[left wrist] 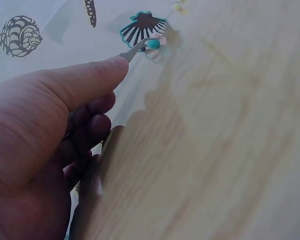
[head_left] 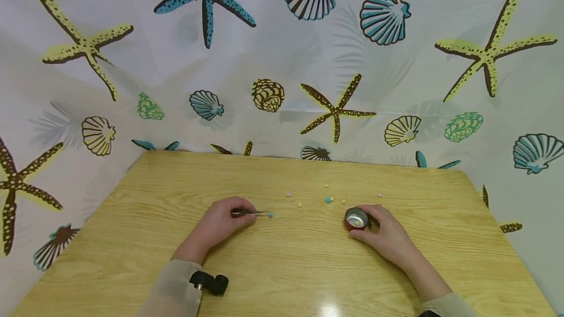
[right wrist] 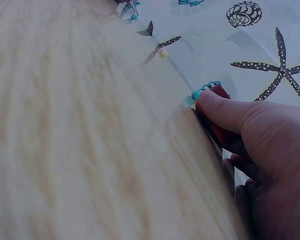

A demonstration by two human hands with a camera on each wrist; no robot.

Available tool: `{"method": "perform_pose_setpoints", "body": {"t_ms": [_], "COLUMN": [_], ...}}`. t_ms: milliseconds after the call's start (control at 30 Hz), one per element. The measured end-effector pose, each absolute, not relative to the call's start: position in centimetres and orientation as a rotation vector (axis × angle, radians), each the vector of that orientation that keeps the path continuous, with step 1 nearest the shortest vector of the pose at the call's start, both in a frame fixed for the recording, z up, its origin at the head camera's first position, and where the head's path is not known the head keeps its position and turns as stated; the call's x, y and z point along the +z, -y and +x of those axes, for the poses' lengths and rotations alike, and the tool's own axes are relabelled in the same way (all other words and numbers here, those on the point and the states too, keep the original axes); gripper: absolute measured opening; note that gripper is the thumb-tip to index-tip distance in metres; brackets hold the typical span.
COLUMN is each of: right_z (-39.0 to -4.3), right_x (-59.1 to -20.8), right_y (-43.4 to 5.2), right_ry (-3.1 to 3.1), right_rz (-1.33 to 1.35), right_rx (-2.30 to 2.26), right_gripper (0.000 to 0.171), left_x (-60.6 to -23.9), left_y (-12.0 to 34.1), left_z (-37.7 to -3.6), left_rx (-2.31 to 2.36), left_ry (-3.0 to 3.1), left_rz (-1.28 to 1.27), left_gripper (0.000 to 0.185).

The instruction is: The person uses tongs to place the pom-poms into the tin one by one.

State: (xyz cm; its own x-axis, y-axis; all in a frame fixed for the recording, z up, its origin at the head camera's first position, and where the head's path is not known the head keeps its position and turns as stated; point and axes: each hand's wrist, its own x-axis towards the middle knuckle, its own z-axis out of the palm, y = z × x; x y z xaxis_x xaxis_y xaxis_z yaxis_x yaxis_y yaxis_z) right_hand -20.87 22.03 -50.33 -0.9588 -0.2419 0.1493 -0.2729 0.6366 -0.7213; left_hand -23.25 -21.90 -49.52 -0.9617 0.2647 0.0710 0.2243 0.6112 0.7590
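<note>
My left hand (head_left: 225, 222) holds metal tweezers (head_left: 251, 213) low over the table. A teal bead (head_left: 270, 215) is at their tips. In the left wrist view the tweezers (left wrist: 133, 51) have a bent tip, with the teal bead (left wrist: 153, 44) against it. On the right, my right hand (head_left: 385, 234) grips a small red round can (head_left: 347, 224), thumb and fingers around its side. Its silvery inside faces up and shows a yellow bead (head_left: 357, 223). From the right wrist, the red wall of the can (right wrist: 219, 127) appears beside the thumb.
Several small beads lie scattered on the wooden table (head_left: 282, 268) between and beyond the hands: a blue bead (head_left: 328, 200), a pink bead (head_left: 288, 194), another pink bead (head_left: 379, 195) and several yellow ones. A cloth printed with starfish and shells (head_left: 273, 48) hangs along the table's back and sides.
</note>
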Motion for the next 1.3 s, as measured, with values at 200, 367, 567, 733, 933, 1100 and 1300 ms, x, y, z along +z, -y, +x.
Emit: {"method": "perform_pose_setpoints", "body": {"t_ms": [200,367,567,733,933,1100,1300], "right_z": [-21.0,-21.0,-20.8,-20.7,-20.9,-20.9,-20.9], "right_x": [-50.3,-50.2,-50.1,-50.0,-50.1,-50.1,-50.1], "right_y": [-22.1,-22.0,-21.9,-21.9,-21.9,-21.9,-22.0], "right_ry": [2.799,2.794,2.794,2.807,2.814,2.806,2.790], "right_rz": [0.446,0.458,0.462,0.457,0.448,0.458,0.465], "right_rx": [1.253,1.253,1.237,1.244,1.238,1.231,1.236], "right_gripper": [0.061,0.061,0.060,0.061,0.062,0.062,0.061], "left_x": [-49.4,-49.6,-49.5,-49.4,-48.9,-48.4,-47.9], "left_y": [21.9,22.0,22.0,21.7,21.0,20.0,17.9], "left_z": [-23.4,-23.3,-23.1,-23.1,-23.2,-23.2,-23.4], "left_rx": [1.283,1.290,1.330,1.354,1.370,1.396,1.465], "left_ry": [-2.793,-2.795,-2.795,-2.804,-2.865,-2.891,-2.865], "left_rz": [0.451,0.435,0.406,0.387,0.382,0.407,0.412], "left_gripper": [0.006,0.006,0.007,0.009,0.008,0.008,0.010]}}
